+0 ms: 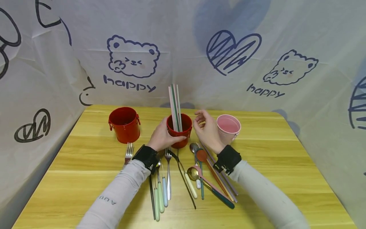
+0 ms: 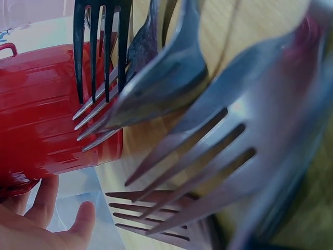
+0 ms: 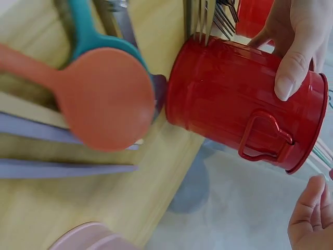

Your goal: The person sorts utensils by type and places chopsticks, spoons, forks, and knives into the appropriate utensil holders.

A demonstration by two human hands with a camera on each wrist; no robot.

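L hand (image 1: 163, 136) grips mid red bucket (image 1: 180, 145), which stands upright nr back edge of wood-grain table (image 1: 271, 143) w/ pale & green sticks (image 1: 175, 108) in it. R hand (image 1: 208, 130), fingers loosely bent, is just R of bucket. 2nd red bucket (image 1: 128, 133) is L of it, pink bucket (image 1: 227, 137) R; forks/spoons etc. (image 1: 169, 184) lie in front. Behind it hangs whitish cloth (image 1: 183, 38) w/ blue bear drawings (image 1: 132, 57).
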